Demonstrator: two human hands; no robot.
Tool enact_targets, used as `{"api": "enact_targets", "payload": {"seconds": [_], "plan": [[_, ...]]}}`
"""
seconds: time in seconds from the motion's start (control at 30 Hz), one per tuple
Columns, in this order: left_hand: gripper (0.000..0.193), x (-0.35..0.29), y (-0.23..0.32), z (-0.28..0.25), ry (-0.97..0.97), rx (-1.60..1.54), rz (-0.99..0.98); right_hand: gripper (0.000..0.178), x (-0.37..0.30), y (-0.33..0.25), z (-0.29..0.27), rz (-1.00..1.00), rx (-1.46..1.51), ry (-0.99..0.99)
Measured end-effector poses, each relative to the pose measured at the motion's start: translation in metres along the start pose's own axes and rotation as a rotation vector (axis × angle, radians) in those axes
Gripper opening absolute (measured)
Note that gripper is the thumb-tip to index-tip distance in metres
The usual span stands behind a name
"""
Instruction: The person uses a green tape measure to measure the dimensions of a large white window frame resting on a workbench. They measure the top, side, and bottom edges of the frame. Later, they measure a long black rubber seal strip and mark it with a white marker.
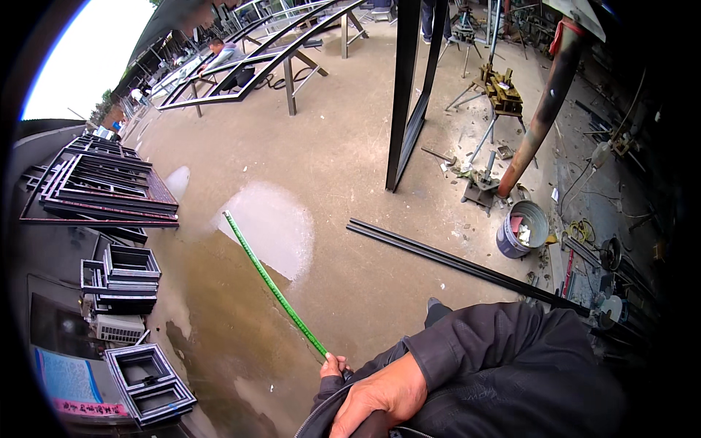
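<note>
A green tape measure (272, 286) has its blade drawn out, reaching from my left hand up and left over the concrete floor. My left hand (334, 365) is closed on the blade's near end, low in the picture's middle. Close in front of my dark jacket is my right hand (385, 398), its fingers curled downward around something dark. What they hold is hidden, as the hand covers it and the lower edge cuts it off. The tape's case is not visible.
Two dark metal bars (438, 255) lie ahead right, near a bucket (522, 230). A tall dark frame (409, 109) stands beyond. Stacked frames (109, 186) line the left; a long frame on trestles (255, 55) stands far off, a person (219, 57) beside it.
</note>
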State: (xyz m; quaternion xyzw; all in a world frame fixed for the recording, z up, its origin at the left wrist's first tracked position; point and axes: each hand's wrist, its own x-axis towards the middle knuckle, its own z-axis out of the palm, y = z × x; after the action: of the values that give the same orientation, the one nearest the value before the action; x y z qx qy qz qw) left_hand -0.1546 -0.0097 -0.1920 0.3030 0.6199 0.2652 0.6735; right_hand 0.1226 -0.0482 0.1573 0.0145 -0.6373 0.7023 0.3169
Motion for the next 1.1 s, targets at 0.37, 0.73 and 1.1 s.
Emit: {"api": "enact_targets", "payload": {"seconds": [0.37, 0.73, 1.1], "plan": [[0.057, 0.120, -0.001, 0.019, 0.063, -0.027, -0.082, 0.038, 0.070, -0.008, -0.104, -0.639, -0.457, -0.049], [0.057, 0.201, 0.088, 0.072, 0.226, -0.081, -0.055, 0.032, 0.084, -0.025, -0.270, -0.629, -0.439, -0.114], [0.053, 0.352, 0.300, 0.069, 0.169, -0.039, 0.018, 0.049, 0.158, 0.017, -0.509, -0.364, -0.617, -0.181]]}}
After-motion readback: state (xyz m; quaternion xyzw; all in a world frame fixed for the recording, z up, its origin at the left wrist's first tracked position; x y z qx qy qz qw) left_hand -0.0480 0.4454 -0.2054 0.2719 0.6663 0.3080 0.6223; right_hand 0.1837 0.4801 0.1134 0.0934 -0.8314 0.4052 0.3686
